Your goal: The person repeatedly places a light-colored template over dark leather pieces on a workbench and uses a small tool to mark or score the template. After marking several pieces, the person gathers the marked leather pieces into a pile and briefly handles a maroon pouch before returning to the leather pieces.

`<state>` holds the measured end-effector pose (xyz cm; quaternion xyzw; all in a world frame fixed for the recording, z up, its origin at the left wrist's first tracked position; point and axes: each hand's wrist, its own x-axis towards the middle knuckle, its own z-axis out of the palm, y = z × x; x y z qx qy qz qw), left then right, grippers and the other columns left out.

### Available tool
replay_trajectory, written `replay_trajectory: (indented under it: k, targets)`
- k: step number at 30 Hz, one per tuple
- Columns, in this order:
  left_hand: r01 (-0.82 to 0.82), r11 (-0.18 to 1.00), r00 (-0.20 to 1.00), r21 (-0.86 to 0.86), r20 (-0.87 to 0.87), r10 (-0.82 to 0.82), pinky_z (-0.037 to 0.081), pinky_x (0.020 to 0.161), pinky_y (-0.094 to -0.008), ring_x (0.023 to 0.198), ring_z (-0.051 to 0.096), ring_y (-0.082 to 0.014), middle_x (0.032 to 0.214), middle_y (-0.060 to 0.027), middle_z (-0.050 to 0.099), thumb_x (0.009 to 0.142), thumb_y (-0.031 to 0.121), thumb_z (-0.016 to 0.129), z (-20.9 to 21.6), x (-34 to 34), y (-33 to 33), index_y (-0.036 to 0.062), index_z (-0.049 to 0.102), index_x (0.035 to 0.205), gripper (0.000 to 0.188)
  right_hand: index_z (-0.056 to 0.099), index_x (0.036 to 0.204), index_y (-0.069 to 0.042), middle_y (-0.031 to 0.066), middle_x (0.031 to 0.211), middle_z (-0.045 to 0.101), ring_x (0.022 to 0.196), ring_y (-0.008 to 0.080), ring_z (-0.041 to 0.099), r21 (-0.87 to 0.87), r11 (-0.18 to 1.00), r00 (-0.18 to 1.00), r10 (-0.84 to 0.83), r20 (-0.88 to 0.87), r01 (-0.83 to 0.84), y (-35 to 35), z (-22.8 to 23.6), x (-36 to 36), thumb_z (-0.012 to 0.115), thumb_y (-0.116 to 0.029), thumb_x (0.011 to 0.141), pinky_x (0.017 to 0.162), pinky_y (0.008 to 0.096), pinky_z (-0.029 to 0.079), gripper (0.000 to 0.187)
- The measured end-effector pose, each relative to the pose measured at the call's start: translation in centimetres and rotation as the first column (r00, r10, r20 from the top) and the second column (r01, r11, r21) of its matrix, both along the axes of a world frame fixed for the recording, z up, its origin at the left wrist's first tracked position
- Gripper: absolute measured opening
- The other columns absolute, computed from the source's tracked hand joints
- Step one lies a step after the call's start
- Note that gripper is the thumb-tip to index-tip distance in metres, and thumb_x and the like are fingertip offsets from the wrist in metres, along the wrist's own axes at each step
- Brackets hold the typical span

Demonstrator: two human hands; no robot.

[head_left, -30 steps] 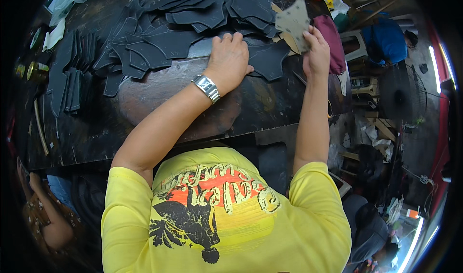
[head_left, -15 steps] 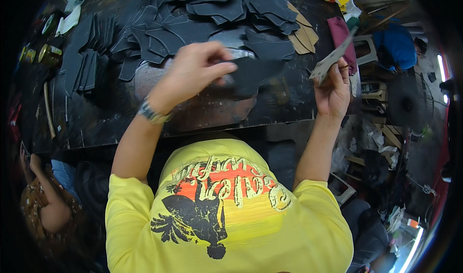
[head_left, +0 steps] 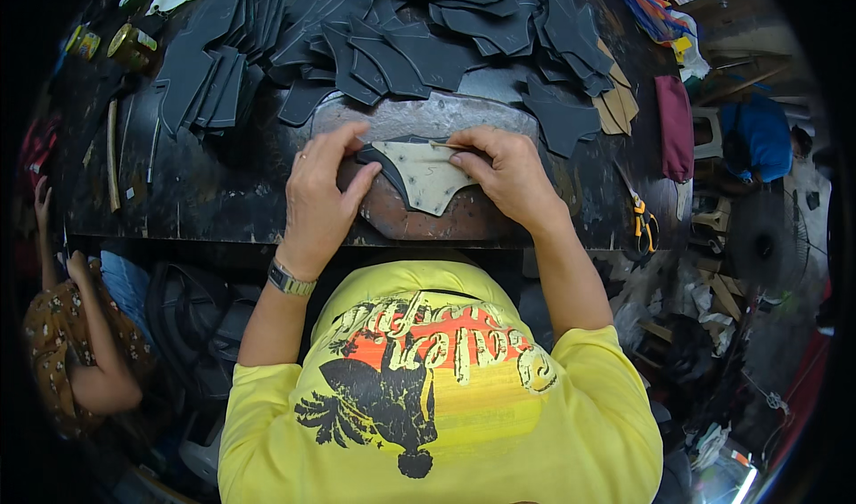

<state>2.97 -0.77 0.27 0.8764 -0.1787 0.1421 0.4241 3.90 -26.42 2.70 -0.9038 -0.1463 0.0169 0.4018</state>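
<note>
A pale, spotted template (head_left: 428,179) lies on a black sheet piece (head_left: 392,172), whose dark edge shows along the left and top. Both rest on a worn slab (head_left: 428,112) at the table's near edge. My left hand (head_left: 323,192) is at the left end of the piece, thumb and fingers apart; whether the thumb touches the edge I cannot tell. Over the template's upper right corner, my right hand (head_left: 510,172) is closed in a pinch. A thin, brownish, stick-like thing (head_left: 440,145) pokes from its fingertips.
Heaps of black cut pieces (head_left: 392,49) cover the table's far side, with a stack (head_left: 218,90) at left. Brown card pieces (head_left: 617,103), a maroon cloth (head_left: 675,134) and orange-handled scissors (head_left: 644,223) lie right. A wooden stick (head_left: 113,156) lies left. Another person (head_left: 89,344) sits at lower left.
My right hand has brought the template in from the right and laid it on the black piece. My left hand has set that piece down on the slab and moved left.
</note>
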Motion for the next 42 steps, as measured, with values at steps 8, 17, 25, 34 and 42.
replay_trajectory:
  k: [8, 17, 25, 34, 42]
  targets:
    - [-0.036, 0.998, 0.999, 0.053, 0.025, 0.035, 0.046, 0.094, -0.0380, 0.106, 0.066, -0.0281, 0.110, -0.0085, 0.071, 0.085, 0.007, 0.080, -0.4, 0.0, -0.4, 0.0076, 0.072, 0.115, 0.031, 0.074, 0.110, 0.002, 0.0164, 0.102, 0.075, 0.090, 0.0312, 0.074, -0.047, 0.996, 0.996, 0.082, 0.014, -0.082, 0.3, 0.2, 0.9, 0.076, -0.006, 0.090, 0.081, 0.0359, 0.057, 0.021]
    - [0.006, 1.000, 1.000, -0.005, 0.013, -0.006, 0.052, 0.089, -0.0391, 0.100, 0.068, -0.0286, 0.108, -0.0071, 0.070, 0.087, 0.007, 0.077, -0.5, 0.5, -0.8, 0.0090, 0.074, 0.112, 0.025, 0.073, 0.109, 0.002, 0.0170, 0.099, 0.075, 0.089, 0.0314, 0.074, -0.106, 0.990, 0.994, 0.090, -0.069, -0.097, 0.4, 1.0, 1.4, 0.076, -0.006, 0.090, 0.080, 0.0364, 0.056, 0.021]
    - [0.052, 0.978, 0.997, 0.203, 0.049, -0.063, 0.045, 0.106, -0.0439, 0.123, 0.059, -0.0304, 0.128, -0.0098, 0.064, 0.086, 0.008, 0.078, -0.3, -1.4, -0.2, 0.0138, 0.078, 0.120, 0.035, 0.075, 0.108, 0.001, 0.0155, 0.097, 0.075, 0.086, 0.0280, 0.074, -0.032, 0.997, 0.996, 0.062, -0.068, -0.064, 0.6, 0.9, 1.3, 0.078, -0.006, 0.088, 0.079, 0.0345, 0.056, 0.022]
    - [0.044, 0.954, 0.997, 0.295, 0.042, -0.058, 0.037, 0.113, -0.0517, 0.125, 0.055, -0.0276, 0.132, -0.0065, 0.061, 0.089, 0.013, 0.077, -0.7, -2.7, -0.4, 0.0217, 0.075, 0.128, 0.040, 0.076, 0.107, 0.001, 0.0137, 0.097, 0.077, 0.087, 0.0246, 0.074, 0.029, 0.997, 0.994, 0.069, -0.085, -0.066, 0.4, 0.6, 1.6, 0.079, -0.005, 0.087, 0.078, 0.0326, 0.056, 0.021]
    - [0.044, 0.957, 0.998, 0.286, 0.034, -0.056, 0.036, 0.114, -0.0519, 0.128, 0.053, -0.0276, 0.134, -0.0063, 0.060, 0.090, 0.013, 0.076, -0.7, -2.8, -0.5, 0.0223, 0.074, 0.130, 0.041, 0.076, 0.107, 0.001, 0.0131, 0.095, 0.075, 0.086, 0.0245, 0.074, -0.006, 0.999, 0.999, 0.038, -0.034, -0.038, 0.6, 0.3, 1.0, 0.078, -0.004, 0.087, 0.078, 0.0327, 0.056, 0.021]
